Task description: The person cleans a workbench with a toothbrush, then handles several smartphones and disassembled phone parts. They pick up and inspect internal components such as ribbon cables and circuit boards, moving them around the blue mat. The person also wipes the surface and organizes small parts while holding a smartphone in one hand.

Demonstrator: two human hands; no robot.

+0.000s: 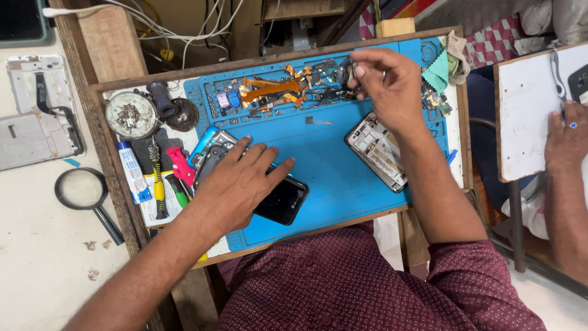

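We saw the left hand (236,181) lying flat and open, fingers spread, palm down on a black phone (283,199) that rested on the blue work mat (331,165). Only the phone's right end showed past the fingertips. At ten o'clock from that hand, touching the knuckles' side, a second phone body with a blue edge (208,147) lay partly under the fingers. At nine o'clock sat a pink-handled tool (180,167), a yellow-handled screwdriver (158,190) and a small white tube (130,170), all close together off the mat's left edge.

The right hand (386,86) was at the mat's far side, its thumb and fingers pinched on a small dark part (346,72); what that part was, we could not tell. At nine o'clock from it lay a tangle of orange flex cables (269,91) among small loose parts. At six o'clock, just beside the wrist, an opened phone frame (376,150) lay tilted on the mat.

Farther out, at the board's far left corner, stood a round metal tin (130,114). A magnifying glass (82,191) lay on the pale surface well to the left. Another person's hand (566,138) rested on a white board (527,116) at three o'clock.
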